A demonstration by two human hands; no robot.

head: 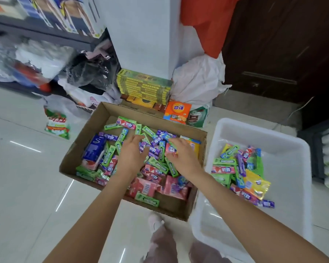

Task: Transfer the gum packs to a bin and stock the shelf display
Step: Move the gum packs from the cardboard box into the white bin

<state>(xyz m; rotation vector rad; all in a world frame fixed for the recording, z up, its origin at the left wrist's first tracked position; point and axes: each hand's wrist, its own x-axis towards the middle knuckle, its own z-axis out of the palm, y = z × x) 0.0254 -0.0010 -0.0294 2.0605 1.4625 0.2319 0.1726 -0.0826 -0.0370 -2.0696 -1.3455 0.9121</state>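
- Head view: both hands down in the box (95, 118), which sits on the floor (27, 186).
- Left hand (131, 154) lies flat on the gum packs (158, 164), fingers spread and loose, gripping nothing.
- Right hand (182, 156) is over the pile too, fingers curled among the packs near a pink one; whether it has a grip, I cannot tell.
- The hands are apart, with packs between them.
- Green, purple and pink packs lie jumbled across the box.
- Just right of the box, the white bin (285, 186) holds a smaller heap (237, 171) at its far end.
- Behind the box, yellow cartons (142, 86) are stacked against a white pillar (141, 35).
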